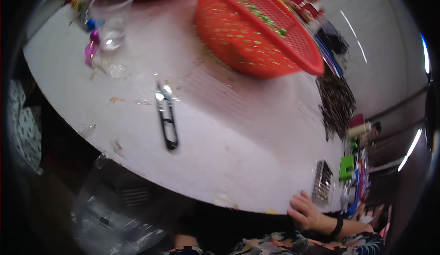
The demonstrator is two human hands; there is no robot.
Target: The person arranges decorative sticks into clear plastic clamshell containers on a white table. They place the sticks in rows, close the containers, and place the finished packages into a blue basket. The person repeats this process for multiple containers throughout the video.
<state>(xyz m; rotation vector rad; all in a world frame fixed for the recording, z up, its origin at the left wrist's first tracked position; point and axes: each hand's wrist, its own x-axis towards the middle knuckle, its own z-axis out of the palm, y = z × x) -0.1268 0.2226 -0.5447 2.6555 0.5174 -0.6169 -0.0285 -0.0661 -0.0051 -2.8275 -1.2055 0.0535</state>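
At the lower right, my right hand (305,210) rests on the near edge of the white table (206,163). Its fingers are a little bent and apart, with nothing in them, and a black band circles the wrist. Close by that hand lies a clear pack of small dark-and-metal pieces (322,181). My left hand does not show; only a bit of forearm appears at the lower edge. Black-handled thread snips (167,117) lie untouched on the table, left of the middle. A red-orange plastic basket (243,44) with small green pieces (261,14) inside stands tilted at the far side.
A clear plastic cup (112,39) and shiny coloured bits (91,49) sit at the far left. Dark thin strands (337,104) and a green box (346,168) line the right side. Clear plastic bagging (114,213) hangs below the near edge. Another person (302,0) sits beyond the basket.
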